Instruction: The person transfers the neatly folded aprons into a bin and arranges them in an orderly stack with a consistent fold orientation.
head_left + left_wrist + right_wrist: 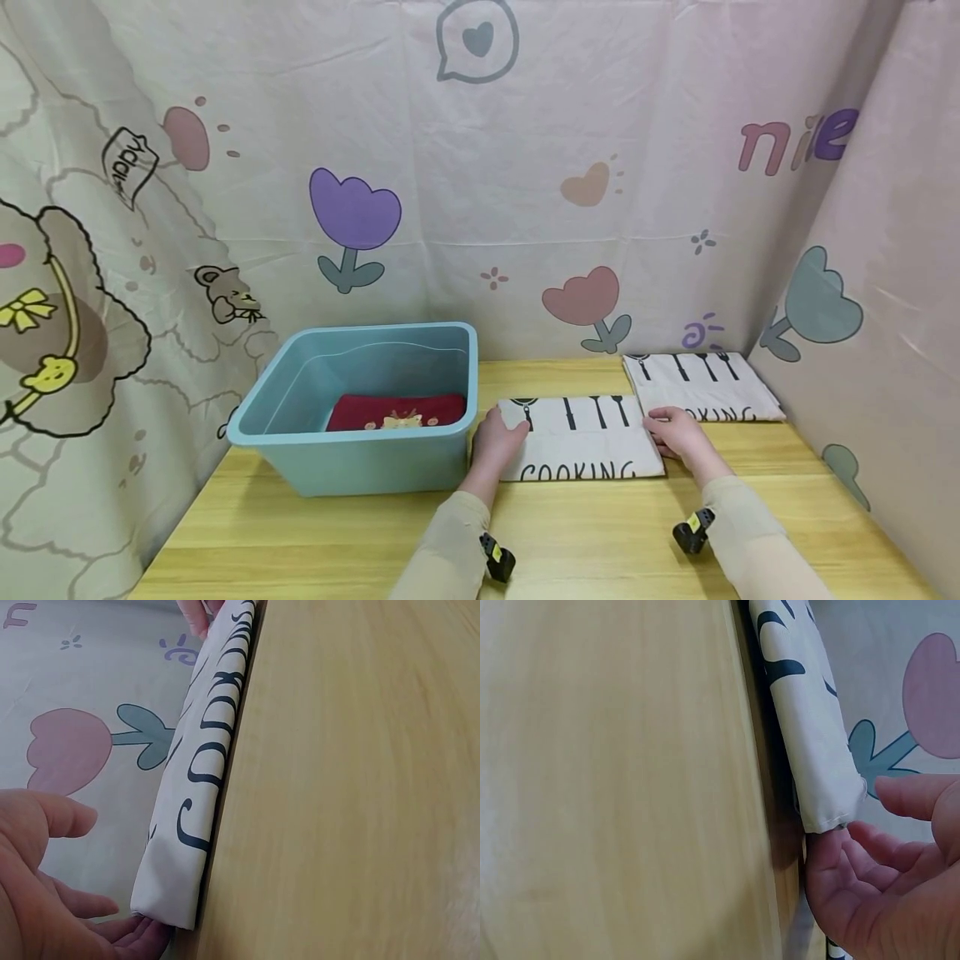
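A folded white cloth (573, 442) printed with dark utensils and the word COOKING lies on the table, between my two hands. At its left edge is my left hand (495, 442), its fingertips tucked under the cloth's end and the thumb (71, 816) raised apart from it. My right hand (678, 435) is at the opposite edge. There the fingertips (826, 851) reach beneath the corner, while the thumb (907, 793) stands off the fabric. A second folded cloth (697, 387) with the same print lies behind, to the right.
A light blue plastic bin (360, 462) stands left of my left hand, with a folded dark red cloth (356, 411) inside. Beneath everything is a wooden table (577, 533). Printed curtains (480, 167) hang behind the table and at both sides.
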### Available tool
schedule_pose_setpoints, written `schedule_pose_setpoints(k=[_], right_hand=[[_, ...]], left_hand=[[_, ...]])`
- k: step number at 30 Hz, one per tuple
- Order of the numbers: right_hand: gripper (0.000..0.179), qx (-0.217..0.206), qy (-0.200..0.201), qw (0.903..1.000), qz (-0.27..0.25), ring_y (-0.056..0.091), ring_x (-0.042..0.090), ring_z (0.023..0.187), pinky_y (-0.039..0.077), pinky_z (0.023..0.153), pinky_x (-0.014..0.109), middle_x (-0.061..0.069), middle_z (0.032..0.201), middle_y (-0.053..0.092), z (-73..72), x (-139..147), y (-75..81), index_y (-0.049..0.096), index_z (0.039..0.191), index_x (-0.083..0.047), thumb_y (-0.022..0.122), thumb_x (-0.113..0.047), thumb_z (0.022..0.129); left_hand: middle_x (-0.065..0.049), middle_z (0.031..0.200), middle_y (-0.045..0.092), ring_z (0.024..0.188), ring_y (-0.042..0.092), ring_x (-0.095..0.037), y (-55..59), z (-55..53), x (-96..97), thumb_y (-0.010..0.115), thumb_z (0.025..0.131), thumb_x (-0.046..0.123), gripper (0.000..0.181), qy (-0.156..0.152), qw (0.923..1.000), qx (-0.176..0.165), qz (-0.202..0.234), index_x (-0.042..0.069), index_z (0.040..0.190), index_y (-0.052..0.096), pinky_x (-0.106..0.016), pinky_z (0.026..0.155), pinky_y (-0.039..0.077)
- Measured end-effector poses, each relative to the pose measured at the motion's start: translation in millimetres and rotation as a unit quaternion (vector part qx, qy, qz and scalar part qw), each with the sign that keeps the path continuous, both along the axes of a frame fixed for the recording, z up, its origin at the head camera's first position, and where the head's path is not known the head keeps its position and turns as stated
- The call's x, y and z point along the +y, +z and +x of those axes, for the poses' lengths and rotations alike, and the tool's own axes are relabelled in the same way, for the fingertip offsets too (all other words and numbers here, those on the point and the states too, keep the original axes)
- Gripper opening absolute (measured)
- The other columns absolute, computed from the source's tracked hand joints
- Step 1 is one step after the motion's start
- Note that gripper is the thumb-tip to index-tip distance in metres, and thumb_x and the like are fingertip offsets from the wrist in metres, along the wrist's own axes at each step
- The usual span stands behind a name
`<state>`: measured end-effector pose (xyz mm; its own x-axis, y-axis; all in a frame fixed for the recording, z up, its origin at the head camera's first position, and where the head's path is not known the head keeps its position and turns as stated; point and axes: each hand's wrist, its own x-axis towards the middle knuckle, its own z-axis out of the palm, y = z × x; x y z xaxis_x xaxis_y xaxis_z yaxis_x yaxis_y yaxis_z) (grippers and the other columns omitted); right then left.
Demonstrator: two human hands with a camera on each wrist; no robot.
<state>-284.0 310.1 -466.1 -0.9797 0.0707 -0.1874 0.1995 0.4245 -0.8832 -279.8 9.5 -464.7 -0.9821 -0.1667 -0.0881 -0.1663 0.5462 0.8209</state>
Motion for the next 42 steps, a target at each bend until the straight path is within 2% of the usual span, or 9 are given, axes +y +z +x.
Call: schedule_pose_setpoints(k=[4, 10, 19, 25, 31, 39, 42], right_hand=[[0.050, -0.006, -0.007, 1.0000, -0.002, 0.061, 0.010, 0.076, 0.055, 0.065, 0.027, 0.028, 0.111, 0.060, -0.7, 0.4, -0.6, 0.039, 0.135, 0.020, 0.051, -0.014, 0.101], [0.047, -0.010, -0.016, 0.9998, -0.005, 0.059, 0.009, 0.076, 0.055, 0.065, 0.026, 0.027, 0.112, 0.060, -1.3, 0.6, -2.1, 0.043, 0.133, 0.020, 0.053, -0.012, 0.100], [0.046, -0.015, -0.010, 0.9996, -0.020, 0.061, 0.010, 0.084, 0.056, 0.071, 0.028, 0.030, 0.119, 0.057, -0.4, 2.5, -3.9, 0.044, 0.133, 0.019, 0.055, -0.010, 0.099], [0.047, -0.018, -0.007, 0.9998, -0.005, 0.061, 0.013, 0.090, 0.055, 0.075, 0.029, 0.032, 0.127, 0.053, 0.3, 3.2, -5.3, 0.044, 0.135, 0.016, 0.056, -0.011, 0.099], [0.051, -0.019, 0.001, 0.9998, -0.005, 0.061, 0.019, 0.098, 0.054, 0.079, 0.032, 0.033, 0.132, 0.051, 0.4, 5.1, -7.7, 0.042, 0.138, 0.015, 0.057, -0.014, 0.099], [0.057, -0.013, 0.002, 0.9994, -0.032, 0.060, 0.012, 0.093, 0.053, 0.076, 0.028, 0.031, 0.135, 0.049, 3.6, 5.4, -9.7, 0.037, 0.143, 0.012, 0.061, -0.013, 0.097], [0.058, -0.009, -0.005, 0.9987, -0.050, 0.059, 0.010, 0.089, 0.054, 0.074, 0.028, 0.030, 0.131, 0.049, 4.3, 4.2, -9.5, 0.035, 0.144, 0.011, 0.062, -0.009, 0.096]], left_hand=[[-0.027, 0.141, 0.048, 0.130, 0.047, -0.041, 0.0, -1.4, 0.6, 0.067, 0.092, 0.028, 0.067, 0.001, 1.0000, -0.005, 0.001, -0.008, 0.144, 0.042, -0.051, 0.107, 0.038], [-0.028, 0.135, 0.053, 0.124, 0.052, -0.040, -1.5, -2.0, -1.1, 0.067, 0.091, 0.024, 0.062, 0.003, 0.9998, 0.018, -0.006, -0.010, 0.139, 0.047, -0.050, 0.104, 0.042], [-0.029, 0.132, 0.055, 0.122, 0.053, -0.041, -3.0, -3.2, -1.8, 0.065, 0.090, 0.017, 0.054, 0.016, 0.9995, 0.025, 0.009, -0.013, 0.133, 0.051, -0.049, 0.103, 0.043], [-0.026, 0.127, 0.058, 0.114, 0.057, -0.036, -1.6, -1.7, -1.6, 0.062, 0.090, 0.012, 0.047, 0.029, 0.9981, 0.016, 0.053, -0.010, 0.131, 0.054, -0.049, 0.100, 0.046], [-0.020, 0.117, 0.063, 0.102, 0.059, -0.030, -2.3, -1.1, -2.6, 0.062, 0.089, 0.008, 0.037, 0.031, 0.9952, 0.033, 0.087, -0.006, 0.123, 0.059, -0.047, 0.094, 0.049], [-0.021, 0.119, 0.062, 0.103, 0.058, -0.031, -2.8, -0.8, -2.2, 0.060, 0.086, 0.003, 0.037, 0.030, 0.9922, 0.043, 0.113, -0.006, 0.122, 0.059, -0.047, 0.094, 0.048], [-0.022, 0.119, 0.063, 0.103, 0.058, -0.031, -3.8, -0.2, -1.9, 0.058, 0.083, -0.001, 0.039, 0.034, 0.9895, 0.053, 0.130, -0.007, 0.122, 0.061, -0.047, 0.093, 0.048]])
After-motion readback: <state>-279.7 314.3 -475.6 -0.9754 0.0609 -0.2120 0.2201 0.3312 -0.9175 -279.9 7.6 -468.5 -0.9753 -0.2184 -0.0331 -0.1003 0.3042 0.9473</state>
